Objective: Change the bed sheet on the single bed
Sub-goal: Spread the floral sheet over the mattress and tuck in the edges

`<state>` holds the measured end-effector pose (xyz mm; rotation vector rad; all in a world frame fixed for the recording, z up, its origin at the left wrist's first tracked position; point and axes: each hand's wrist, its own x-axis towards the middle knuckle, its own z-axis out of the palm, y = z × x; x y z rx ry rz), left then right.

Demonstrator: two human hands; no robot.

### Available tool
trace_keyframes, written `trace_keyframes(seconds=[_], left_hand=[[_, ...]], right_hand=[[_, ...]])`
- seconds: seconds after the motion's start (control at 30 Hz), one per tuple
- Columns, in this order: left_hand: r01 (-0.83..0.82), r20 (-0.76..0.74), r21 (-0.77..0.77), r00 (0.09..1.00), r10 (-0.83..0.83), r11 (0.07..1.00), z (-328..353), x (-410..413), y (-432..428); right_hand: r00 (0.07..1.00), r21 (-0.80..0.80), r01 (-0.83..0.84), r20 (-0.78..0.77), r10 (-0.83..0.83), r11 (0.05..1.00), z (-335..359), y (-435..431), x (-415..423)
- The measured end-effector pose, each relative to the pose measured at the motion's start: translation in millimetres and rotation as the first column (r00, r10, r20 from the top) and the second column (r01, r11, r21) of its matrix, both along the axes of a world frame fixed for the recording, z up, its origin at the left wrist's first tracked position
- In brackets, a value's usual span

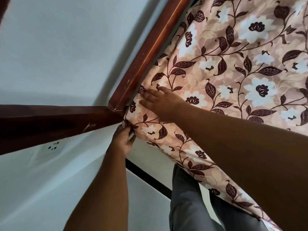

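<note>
Head view: floral sheet (233,67), wooden headboard (155,47), pale wall (66,47).

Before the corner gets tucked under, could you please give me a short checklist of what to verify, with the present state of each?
1. Left hand holds the sheet at the corner: ok, its fingers pinch the fabric at the edge.
2. Right hand flat on top near the corner: ok, fingers straight, pressing the fabric.
3. Sheet smooth across the top: ok in the part shown.
4. Corner fabric lies flat: not ok, it bunches beside the bed frame.
5. Sheet tucked under along the near side: not ok, it hangs loose by the trousers.
6. Far corners: cannot tell, out of view.
</note>
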<state>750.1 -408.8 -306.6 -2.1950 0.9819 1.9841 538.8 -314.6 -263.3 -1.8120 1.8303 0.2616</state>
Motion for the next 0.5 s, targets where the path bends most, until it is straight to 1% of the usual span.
trace_keyframes(seconds=[0.07,0.17,0.23,0.3,0.37,0.43,0.5], left_hand=[[0.059,0.035,-0.063,0.998,-0.057,0.996,-2.0,4.6,-3.3],[0.034,0.105,-0.166,0.994,-0.016,0.985,-3.4,7.9,-3.1],[0.037,0.102,-0.184,0.995,-0.019,0.982,-4.9,10.7,-1.3],[0.088,0.121,-0.180,0.990,-0.067,0.980,-8.3,17.0,-3.3],[0.239,0.173,-0.175,0.962,-0.210,0.955,-8.6,20.5,-4.0],[0.428,0.231,-0.166,0.893,-0.387,0.889,-3.9,19.8,-3.4],[0.540,0.275,-0.161,0.828,-0.488,0.826,-0.5,19.0,-6.2]], right_hand=[[0.998,-0.002,-0.061,-0.003,0.061,0.998,-0.7,-8.4,3.6],[0.999,0.059,-0.053,-0.009,0.053,0.997,-4.1,-20.9,8.6],[1.000,0.086,-0.022,-0.018,0.024,0.996,-3.2,-26.1,11.8],[1.000,0.085,-0.002,-0.027,0.004,0.996,0.2,-28.2,14.7],[0.998,0.030,0.004,-0.060,-0.003,1.000,3.9,-25.2,16.1],[0.997,-0.046,-0.004,-0.082,0.001,0.999,6.9,-19.9,17.3],[0.996,-0.083,-0.021,-0.085,0.014,0.996,5.7,-17.8,16.8]])
